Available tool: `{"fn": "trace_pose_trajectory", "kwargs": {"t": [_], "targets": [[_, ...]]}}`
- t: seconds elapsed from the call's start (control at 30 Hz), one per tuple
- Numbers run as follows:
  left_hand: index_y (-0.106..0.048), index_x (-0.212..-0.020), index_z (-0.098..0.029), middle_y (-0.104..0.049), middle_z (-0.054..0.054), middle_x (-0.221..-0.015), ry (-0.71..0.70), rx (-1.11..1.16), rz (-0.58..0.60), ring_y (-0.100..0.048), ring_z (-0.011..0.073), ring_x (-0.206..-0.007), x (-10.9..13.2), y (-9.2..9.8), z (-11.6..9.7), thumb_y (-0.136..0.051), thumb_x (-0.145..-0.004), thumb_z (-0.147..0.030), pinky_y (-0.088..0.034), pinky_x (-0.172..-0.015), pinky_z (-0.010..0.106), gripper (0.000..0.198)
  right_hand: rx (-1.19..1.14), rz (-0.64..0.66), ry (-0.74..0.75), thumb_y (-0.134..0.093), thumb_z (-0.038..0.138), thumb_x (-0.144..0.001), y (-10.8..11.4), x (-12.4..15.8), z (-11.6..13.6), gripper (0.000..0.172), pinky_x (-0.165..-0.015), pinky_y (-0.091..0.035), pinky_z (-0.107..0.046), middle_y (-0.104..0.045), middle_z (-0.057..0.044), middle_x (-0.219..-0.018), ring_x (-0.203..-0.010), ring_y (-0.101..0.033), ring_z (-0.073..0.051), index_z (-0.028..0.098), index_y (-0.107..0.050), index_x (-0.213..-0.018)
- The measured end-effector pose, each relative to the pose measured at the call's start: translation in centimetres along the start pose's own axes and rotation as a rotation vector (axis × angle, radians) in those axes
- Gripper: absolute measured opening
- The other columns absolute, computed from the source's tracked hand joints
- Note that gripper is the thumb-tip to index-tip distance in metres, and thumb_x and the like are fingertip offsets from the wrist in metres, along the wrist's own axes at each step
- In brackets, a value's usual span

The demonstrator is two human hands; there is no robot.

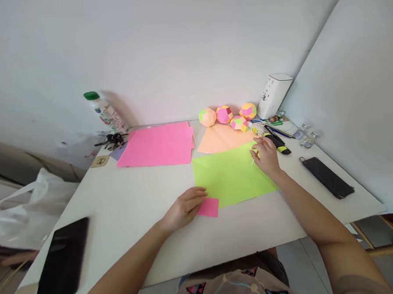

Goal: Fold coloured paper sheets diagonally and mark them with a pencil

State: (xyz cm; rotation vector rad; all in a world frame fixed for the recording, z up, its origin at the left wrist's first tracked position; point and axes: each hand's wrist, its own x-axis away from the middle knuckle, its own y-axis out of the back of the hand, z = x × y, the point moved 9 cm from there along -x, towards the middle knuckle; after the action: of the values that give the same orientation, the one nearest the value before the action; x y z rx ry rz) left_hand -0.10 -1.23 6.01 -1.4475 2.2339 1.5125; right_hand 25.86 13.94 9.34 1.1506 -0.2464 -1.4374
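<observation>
A small pink paper piece [209, 207] is at the front left corner of a lime-green sheet [234, 175], overlapping its edge. My left hand [186, 206] has its bent fingers and thumb on the left end of that pink piece, hiding part of it. Over the right part of the green sheet, my right hand [265, 155] pinches a thin red-and-white stick [256, 154], its pale tip pointing down. Most of the stick is hidden by the fingers, so its kind is unclear. A peach sheet [224, 138] lies behind the green one.
Large pink sheets [160, 144] lie at the back left, near a green-capped bottle [107, 114]. Several paper balls [224, 114] stand by the wall. A yellow-black cutter [277, 143], glass jars [310, 139] and a black pouch [328, 177] are right; a black tablet [62, 259] is front left.
</observation>
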Motion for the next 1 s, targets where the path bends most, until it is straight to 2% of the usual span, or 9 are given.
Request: {"fn": "trace_pose_trajectory", "kwargs": {"t": [0.03,0.1,0.2,0.3,0.43,0.6,0.8,0.9,1.0], "targets": [[-0.065,-0.103,-0.015,-0.067,0.014,-0.108,0.031,0.0,-0.019,-0.059,0.0225,-0.114,0.0,0.2,0.7,-0.044,-0.095,-0.018,-0.055,-0.091,0.043,0.023,-0.008,-0.002,0.049,-0.055,0.022,-0.08,0.0,0.2,1.8,0.003,-0.104,-0.032,-0.052,-0.06,-0.012,-0.119,-0.123,-0.041,-0.031,0.023,-0.053,-0.078],[-0.066,-0.102,-0.015,-0.067,0.014,-0.106,0.082,-0.001,-0.048,-0.06,0.0217,-0.11,0.0,0.4,2.0,-0.045,-0.095,-0.02,-0.055,-0.09,0.042,0.022,-0.077,0.046,0.278,-0.052,0.025,-0.086,-1.1,1.5,6.9,0.005,-0.097,-0.042,-0.048,-0.065,-0.011,-0.109,-0.108,-0.054,-0.026,0.023,-0.056,-0.083],[-0.067,-0.097,-0.015,-0.068,0.013,-0.104,0.123,0.0,-0.052,-0.062,0.0202,-0.105,0.3,0.3,3.0,-0.044,-0.095,-0.023,-0.056,-0.087,0.039,0.025,-0.165,0.361,0.575,-0.049,0.03,-0.092,-5.9,5.8,13.9,0.015,-0.092,-0.049,-0.041,-0.068,-0.01,-0.104,-0.104,-0.059,-0.022,0.021,-0.061,-0.09],[-0.068,-0.093,-0.014,-0.068,0.012,-0.102,0.114,-0.004,-0.039,-0.061,0.0199,-0.105,0.4,0.2,3.0,-0.044,-0.095,-0.021,-0.055,-0.088,0.038,0.025,-0.096,0.555,0.781,-0.053,0.04,-0.091,-9.7,10.6,17.6,0.03,-0.098,-0.046,-0.045,-0.064,-0.017,-0.118,-0.117,-0.055,-0.028,0.014,-0.063,-0.102],[-0.068,-0.09,-0.015,-0.069,0.011,-0.097,0.089,-0.018,-0.038,-0.062,0.019,-0.098,0.0,0.3,2.6,-0.046,-0.093,-0.017,-0.052,-0.091,0.042,0.023,-0.023,0.639,0.789,-0.054,0.031,-0.091,-11.3,12.6,17.3,0.026,-0.104,-0.041,-0.046,-0.061,-0.016,-0.126,-0.125,-0.05,-0.029,0.012,-0.065,-0.105],[-0.067,-0.093,-0.014,-0.066,0.012,-0.098,0.102,0.001,-0.012,-0.06,0.0196,-0.102,-0.1,0.2,2.7,-0.043,-0.094,-0.017,-0.054,-0.085,0.037,0.024,-0.121,0.663,0.782,-0.047,0.014,-0.09,-10.1,11.6,16.1,0.021,-0.108,-0.04,-0.041,-0.06,-0.009,-0.129,-0.129,-0.047,-0.023,0.015,-0.066,-0.099],[-0.066,-0.101,-0.015,-0.06,0.012,-0.105,0.12,0.062,0.135,-0.054,0.0222,-0.107,0.0,-0.2,2.9,-0.056,-0.089,-0.024,-0.052,-0.09,0.038,0.019,-0.153,0.607,0.737,-0.044,0.003,-0.083,-9.4,10.3,14.7,0.031,-0.102,-0.046,-0.043,-0.062,-0.011,-0.126,-0.129,-0.047,-0.022,0.015,-0.064,-0.102],[-0.065,-0.106,-0.017,-0.058,0.012,-0.106,0.147,0.068,0.172,-0.053,0.0247,-0.107,0.2,-0.5,3.3,-0.061,-0.086,-0.027,-0.051,-0.09,0.042,0.023,-0.177,0.543,0.712,-0.045,0.006,-0.086,-9.0,9.9,14.5,0.026,-0.099,-0.05,-0.043,-0.065,-0.012,-0.122,-0.125,-0.051,-0.022,0.015,-0.064,-0.101],[-0.064,-0.105,-0.016,-0.057,0.013,-0.106,0.163,0.041,0.167,-0.052,0.0256,-0.107,0.2,-0.6,3.4,-0.059,-0.087,-0.026,-0.05,-0.09,0.043,0.022,-0.18,0.514,0.684,-0.054,0.024,-0.09,-9.0,9.8,14.8,0.018,-0.1,-0.049,-0.045,-0.065,-0.013,-0.121,-0.124,-0.052,-0.025,0.015,-0.064,-0.102]]}}
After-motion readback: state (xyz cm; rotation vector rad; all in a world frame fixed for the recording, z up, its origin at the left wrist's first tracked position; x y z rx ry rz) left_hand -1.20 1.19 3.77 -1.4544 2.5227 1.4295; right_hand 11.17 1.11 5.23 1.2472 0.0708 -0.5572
